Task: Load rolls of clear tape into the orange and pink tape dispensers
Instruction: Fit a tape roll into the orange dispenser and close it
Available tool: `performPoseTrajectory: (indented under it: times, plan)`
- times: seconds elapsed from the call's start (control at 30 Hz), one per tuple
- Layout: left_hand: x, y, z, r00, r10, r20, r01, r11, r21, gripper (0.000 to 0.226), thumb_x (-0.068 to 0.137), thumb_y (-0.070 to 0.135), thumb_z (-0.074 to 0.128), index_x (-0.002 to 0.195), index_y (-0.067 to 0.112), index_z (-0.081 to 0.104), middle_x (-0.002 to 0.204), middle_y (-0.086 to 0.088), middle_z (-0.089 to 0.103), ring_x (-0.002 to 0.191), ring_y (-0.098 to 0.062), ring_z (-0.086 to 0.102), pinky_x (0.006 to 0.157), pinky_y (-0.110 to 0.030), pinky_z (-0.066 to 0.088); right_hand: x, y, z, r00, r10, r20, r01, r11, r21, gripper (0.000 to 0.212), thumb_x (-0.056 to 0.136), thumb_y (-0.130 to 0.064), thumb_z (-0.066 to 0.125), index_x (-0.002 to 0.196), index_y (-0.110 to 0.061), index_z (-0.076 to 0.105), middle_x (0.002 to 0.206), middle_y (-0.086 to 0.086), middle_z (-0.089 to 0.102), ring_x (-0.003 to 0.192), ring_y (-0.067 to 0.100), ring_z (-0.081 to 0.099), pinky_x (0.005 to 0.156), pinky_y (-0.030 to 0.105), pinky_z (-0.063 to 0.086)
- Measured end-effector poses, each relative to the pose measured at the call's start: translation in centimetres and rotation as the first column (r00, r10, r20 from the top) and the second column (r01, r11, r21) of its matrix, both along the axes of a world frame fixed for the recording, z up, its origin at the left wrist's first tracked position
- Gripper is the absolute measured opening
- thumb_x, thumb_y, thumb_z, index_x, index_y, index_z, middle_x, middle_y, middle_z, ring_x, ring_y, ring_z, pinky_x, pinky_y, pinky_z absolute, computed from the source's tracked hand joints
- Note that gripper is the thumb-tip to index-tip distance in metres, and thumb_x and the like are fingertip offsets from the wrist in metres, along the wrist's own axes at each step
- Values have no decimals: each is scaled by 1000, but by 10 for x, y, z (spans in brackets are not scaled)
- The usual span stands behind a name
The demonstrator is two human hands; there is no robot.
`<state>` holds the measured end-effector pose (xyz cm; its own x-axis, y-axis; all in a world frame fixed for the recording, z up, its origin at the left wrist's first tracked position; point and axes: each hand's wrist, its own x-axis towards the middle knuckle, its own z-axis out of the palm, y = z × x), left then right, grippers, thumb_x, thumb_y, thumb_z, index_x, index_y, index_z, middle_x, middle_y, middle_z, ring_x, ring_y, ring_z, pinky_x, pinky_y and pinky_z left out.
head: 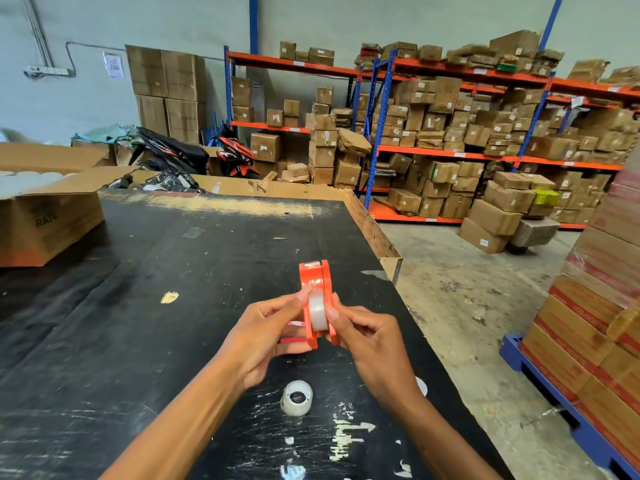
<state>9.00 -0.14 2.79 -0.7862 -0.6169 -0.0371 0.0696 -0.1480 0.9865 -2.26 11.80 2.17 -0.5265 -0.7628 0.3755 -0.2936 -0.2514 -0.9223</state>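
Observation:
Both hands hold the orange tape dispenser point(316, 279) upright above the black table point(173, 258). A roll of clear tape point(318, 310) sits between the dispenser's two side walls. My left hand point(266, 336) grips the dispenser's left side with the thumb on the roll. My right hand point(367, 344) pinches its right side, thumb against the roll. Pink pieces of the pink dispenser point(292, 332) show behind my left fingers, mostly hidden. A second roll of clear tape point(296, 397) lies flat on the table below my hands. Something white point(421, 385) peeks out past my right wrist.
An open cardboard box point(45, 216) stands at the table's left. The table's right edge drops to a concrete floor point(467, 306). Stacked cartons on a blue pallet point(595, 327) rise at the right. Shelving racks with boxes point(450, 133) and a motorbike point(194, 154) fill the back.

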Motion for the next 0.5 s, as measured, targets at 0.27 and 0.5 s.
performPoseTrajectory:
  times: [0.27,0.5]
  plan:
    - [4,-3,9,1000,7,-15,-8,997,-71,47,70,52,63,100,18,76,92,-10,76,84,-26,62,65,-26,55,-3,-4,10,998,44,-37,-44,999,14,27,87,-18,65,112,-29,68,92,-8,78,87,3,70,79,19,56]
    - [-1,0,12,999,11,-52,-20,985,-171,39,78,50,59,103,25,75,96,-10,78,90,-34,68,80,-41,53,-10,-12,22,996,11,-94,-10,1000,8,35,93,-26,57,127,-36,55,107,7,72,99,12,70,84,34,60]
